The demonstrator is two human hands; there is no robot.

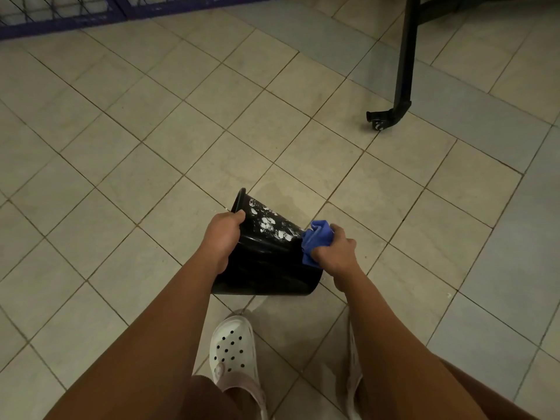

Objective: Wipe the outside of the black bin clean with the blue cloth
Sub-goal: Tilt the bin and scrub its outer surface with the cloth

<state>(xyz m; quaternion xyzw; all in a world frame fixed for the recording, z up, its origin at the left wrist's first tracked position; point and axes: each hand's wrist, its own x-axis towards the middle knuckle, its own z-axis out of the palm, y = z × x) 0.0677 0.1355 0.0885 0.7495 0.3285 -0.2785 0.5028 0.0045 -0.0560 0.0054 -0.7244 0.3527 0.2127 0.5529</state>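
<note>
One black frame leg (404, 56) with a caster (378, 121) is standing far right on the tiled floor (121, 147), and a purple wire grille (60, 16) is running along the far left, both well apart from the work. A white clog (233, 344) is resting near us. We are holding the black bin (266, 265) tilted at centre, white smears (268, 222) showing on its far wall. Our left hand (222, 237) is gripping its left edge, fingers curled. Our right hand (335, 250) is clutching the bunched blue cloth (315, 241) against the bin's right side.

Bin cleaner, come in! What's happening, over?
Left hand grips black bin, tilted. Right hand holds blue cloth against its side. White smears not yet wiped. Nothing blocking.
</note>
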